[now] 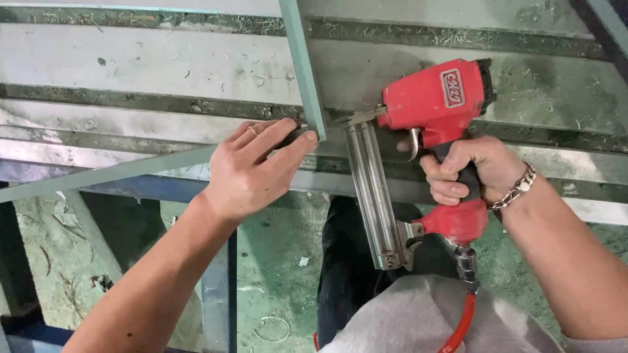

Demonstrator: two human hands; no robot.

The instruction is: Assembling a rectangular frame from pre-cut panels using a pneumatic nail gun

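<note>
The corner joint (314, 134) of two pale strips is pinched by the left hand (252, 171) at the bench edge (163, 65). The nailer (428, 131), gripped by the right hand (468, 171), is best kept square, fingertips (307, 137) clear of the nose.

head view | looks steeply down, close over the workbench (163, 65) (single view only)

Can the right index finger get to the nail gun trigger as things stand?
Probably yes. The right hand grips the red nail gun by its handle, and the silver trigger sits bare just above the fingers, nothing between.
</note>
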